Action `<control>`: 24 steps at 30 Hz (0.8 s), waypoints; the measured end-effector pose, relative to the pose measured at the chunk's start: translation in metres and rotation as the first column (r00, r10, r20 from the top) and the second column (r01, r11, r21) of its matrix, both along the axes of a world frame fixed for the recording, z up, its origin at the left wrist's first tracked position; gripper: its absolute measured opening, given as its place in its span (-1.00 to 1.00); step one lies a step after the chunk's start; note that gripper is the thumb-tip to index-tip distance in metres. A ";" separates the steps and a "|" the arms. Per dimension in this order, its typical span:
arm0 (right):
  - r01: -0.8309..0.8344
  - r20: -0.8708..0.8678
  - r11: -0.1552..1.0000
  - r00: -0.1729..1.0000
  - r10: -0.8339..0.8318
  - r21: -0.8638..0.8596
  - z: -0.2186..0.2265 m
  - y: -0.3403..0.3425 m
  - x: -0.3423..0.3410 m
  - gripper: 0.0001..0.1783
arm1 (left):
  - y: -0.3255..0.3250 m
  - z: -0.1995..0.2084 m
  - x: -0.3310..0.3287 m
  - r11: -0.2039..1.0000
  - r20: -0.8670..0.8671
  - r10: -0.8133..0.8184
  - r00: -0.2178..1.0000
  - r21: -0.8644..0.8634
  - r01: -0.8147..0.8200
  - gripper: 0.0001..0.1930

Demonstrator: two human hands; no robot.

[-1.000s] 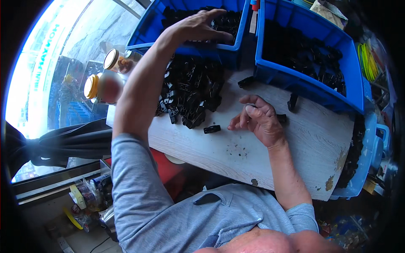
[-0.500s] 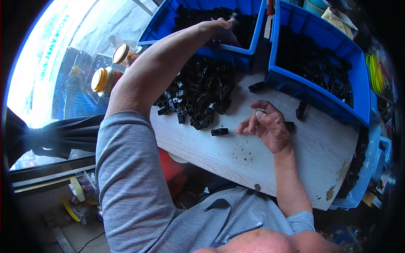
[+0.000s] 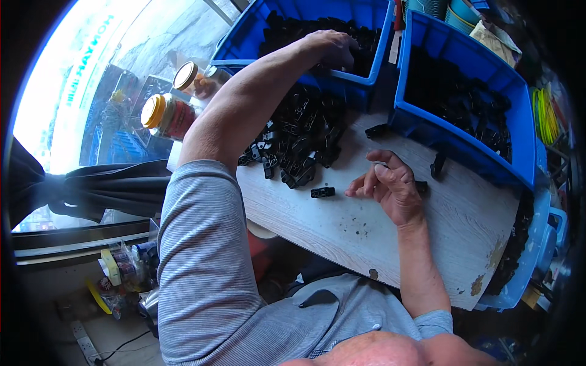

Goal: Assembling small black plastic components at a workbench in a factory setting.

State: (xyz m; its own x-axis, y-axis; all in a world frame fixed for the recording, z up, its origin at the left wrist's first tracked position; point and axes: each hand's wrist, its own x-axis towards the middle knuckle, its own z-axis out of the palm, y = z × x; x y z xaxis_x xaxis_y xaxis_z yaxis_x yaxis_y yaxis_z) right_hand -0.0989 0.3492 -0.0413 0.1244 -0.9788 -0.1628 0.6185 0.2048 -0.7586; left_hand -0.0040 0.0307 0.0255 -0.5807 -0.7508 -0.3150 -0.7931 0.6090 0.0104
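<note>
My left hand reaches over the near wall of the left blue bin and down among its small black plastic parts. Its fingers are mostly hidden, so any grip does not show. Below that bin, a heap of black plastic parts lies on the table, partly covered by my left forearm. My right hand hovers low over the table, half curled with its fingers apart and nothing visible in them. A single black part lies just left of its fingertips. Another black part shows behind this hand.
A second blue bin with black parts stands at the right. Two loose black parts lie near its front wall. Lidded jars stand at the left by the window. A light-blue tub sits beyond the worn white table's right edge.
My left hand has shifted slightly deeper into the left bin's parts. My right hand keeps nearly the same pose. The whole view has moved a little, showing more of the jars.
</note>
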 end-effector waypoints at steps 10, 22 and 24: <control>0.009 0.017 1.000 1.000 -0.009 -0.011 0.000 0.002 -0.002 -0.56 | 0.016 0.012 -0.003 0.999 0.002 0.045 0.999 0.029 -0.045 -0.37; -0.018 0.002 1.000 1.000 0.018 0.023 0.004 0.000 0.004 -0.54 | -0.019 0.013 0.026 0.993 -0.332 0.064 0.941 -0.070 -0.092 -0.61; 0.008 -0.008 1.000 1.000 -0.008 0.026 0.001 0.003 -0.001 -0.53 | 0.022 0.062 0.026 0.964 -0.511 0.260 0.819 0.186 -0.190 -0.72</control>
State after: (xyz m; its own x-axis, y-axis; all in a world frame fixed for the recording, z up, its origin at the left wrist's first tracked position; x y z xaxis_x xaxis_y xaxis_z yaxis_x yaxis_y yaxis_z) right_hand -0.1000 0.3519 -0.0398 0.1154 -0.9752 -0.1891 0.6143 0.2197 -0.7579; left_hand 0.0225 0.0523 0.0874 -0.5038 -0.8572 -0.1072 -0.7594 0.3803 0.5280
